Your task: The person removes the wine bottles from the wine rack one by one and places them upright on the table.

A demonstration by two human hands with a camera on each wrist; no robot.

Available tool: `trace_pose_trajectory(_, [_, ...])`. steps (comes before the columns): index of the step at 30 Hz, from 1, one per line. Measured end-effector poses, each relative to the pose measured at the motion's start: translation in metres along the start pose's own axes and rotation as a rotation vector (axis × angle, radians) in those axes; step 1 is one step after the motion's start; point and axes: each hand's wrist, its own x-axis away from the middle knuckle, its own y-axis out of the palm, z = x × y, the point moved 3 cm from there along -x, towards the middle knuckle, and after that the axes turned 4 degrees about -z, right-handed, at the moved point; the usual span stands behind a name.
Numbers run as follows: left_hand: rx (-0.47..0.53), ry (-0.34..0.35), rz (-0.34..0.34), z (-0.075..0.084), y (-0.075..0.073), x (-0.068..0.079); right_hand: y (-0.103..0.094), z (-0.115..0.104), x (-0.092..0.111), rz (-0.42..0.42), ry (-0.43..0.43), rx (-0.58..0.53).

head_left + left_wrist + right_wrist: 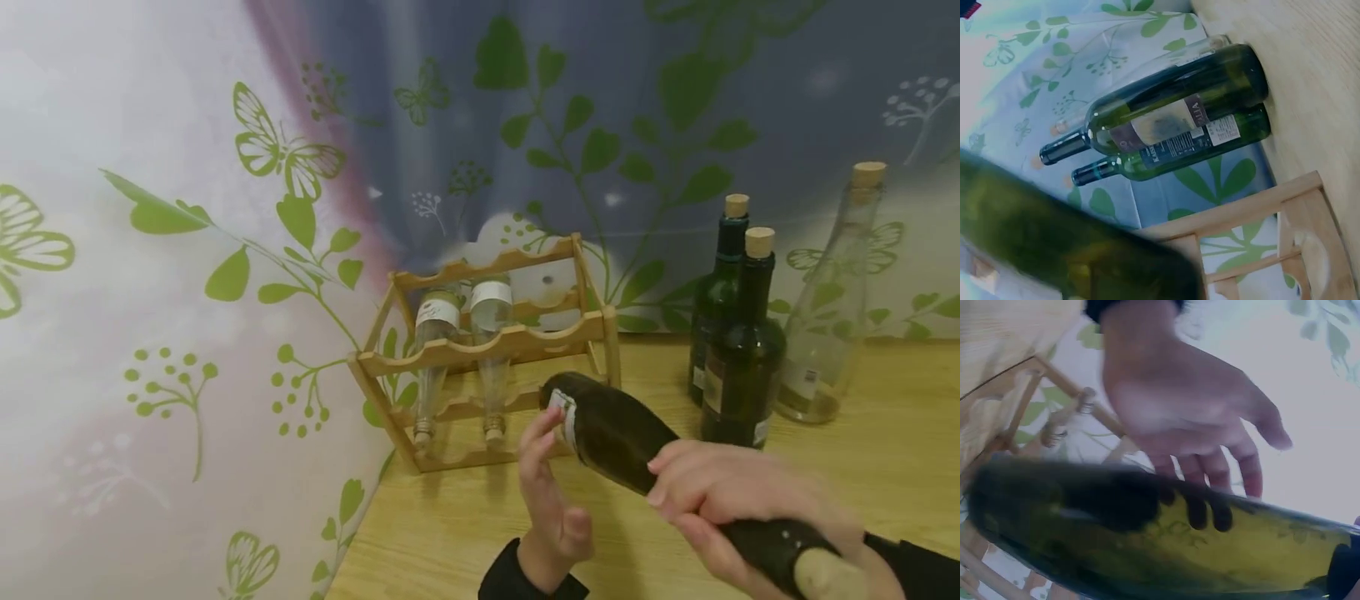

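A dark green wine bottle (615,429) is held slanting in front of the rack, its corked neck toward me and its base pointing away to the left. My right hand (750,492) grips it around the neck. Beside the base, my left hand (551,508) has its fingers extended by the label; in the right wrist view the fingertips of that left hand (1179,400) meet the glass or pass behind it, I cannot tell which. The wooden wine rack (487,343) holds two clear bottles, a left one (431,354) and a right one (491,321), corks down toward me.
Right of the rack stand two corked green bottles, a front one (738,379) and a rear one (705,325), with a tall clear bottle (825,333) beside them. Patterned cloth (465,108) hangs behind and to the left of the wooden table (885,475).
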Motion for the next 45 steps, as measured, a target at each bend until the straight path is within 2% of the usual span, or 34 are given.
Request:
trace_pose_trajectory(2, [0.014, -0.010, -0.025, 0.000, 0.004, -0.001, -0.018, 0.001, 0.003, 0.027, 0.092, -0.117])
trace_pose_trajectory(4, [0.016, -0.027, -0.078, 0.000, 0.010, -0.002, -0.033, 0.004, -0.004, 0.087, 0.192, -0.183])
trace_pose_trajectory(6, [0.020, -0.045, -0.149, -0.002, 0.018, -0.002, -0.042, 0.003, -0.025, 0.122, 0.311, -0.217])
trace_pose_trajectory(9, [0.086, -0.123, -0.310, -0.003, 0.037, -0.002, -0.053, 0.000, -0.046, 0.153, 0.451, -0.220])
trace_pose_trajectory(12, [0.253, -0.298, -0.514, -0.004, 0.061, 0.003, -0.066, -0.007, -0.051, 0.146, 0.567, -0.221])
trace_pose_trajectory(16, [0.577, -0.645, -0.774, -0.002, 0.094, 0.018, -0.091, -0.016, -0.051, 0.144, 0.662, -0.215])
trace_pose_trajectory(18, [0.746, -0.776, -0.856, 0.002, 0.110, 0.027, -0.105, -0.020, -0.050, 0.147, 0.707, -0.212])
trace_pose_trajectory(20, [0.846, -0.844, -0.899, 0.008, 0.124, 0.034, -0.117, -0.023, -0.050, 0.158, 0.751, -0.206])
trace_pose_trajectory(21, [0.862, -0.872, -0.913, 0.011, 0.130, 0.037, -0.123, -0.025, -0.049, 0.164, 0.777, -0.206])
trace_pose_trajectory(24, [0.896, -0.938, -0.899, 0.019, 0.148, 0.041, -0.135, -0.030, -0.046, 0.169, 0.853, -0.198])
trace_pose_trajectory(25, [0.879, -0.950, -0.895, 0.021, 0.153, 0.042, -0.138, -0.032, -0.045, 0.167, 0.880, -0.192])
trace_pose_trajectory(28, [0.900, -1.001, -0.869, 0.027, 0.166, 0.045, -0.145, -0.037, -0.041, 0.131, 0.953, -0.168])
trace_pose_trajectory(30, [0.904, -1.016, -0.866, 0.031, 0.174, 0.047, -0.148, -0.040, -0.038, 0.091, 0.973, -0.122])
trace_pose_trajectory(32, [0.864, -1.028, -0.865, 0.033, 0.182, 0.048, -0.152, -0.046, -0.037, 0.074, 0.961, -0.043])
trace_pose_trajectory(34, [0.798, -1.030, -0.852, 0.031, 0.193, 0.048, -0.159, -0.051, -0.036, 0.104, 0.935, 0.065])
trace_pose_trajectory(37, [0.677, -1.042, -0.783, 0.020, 0.214, 0.048, -0.176, -0.063, -0.029, 0.202, 0.895, 0.248])
trace_pose_trajectory(39, [0.569, -1.055, -0.718, 0.009, 0.229, 0.049, -0.190, -0.072, -0.019, 0.255, 0.909, 0.363])
trace_pose_trajectory(42, [0.422, -1.090, -0.612, -0.003, 0.248, 0.055, -0.208, -0.086, 0.007, 0.264, 1.018, 0.609])
trace_pose_trajectory(45, [0.325, -1.102, -0.514, -0.012, 0.265, 0.060, -0.224, -0.101, 0.033, 0.230, 1.134, 0.769])
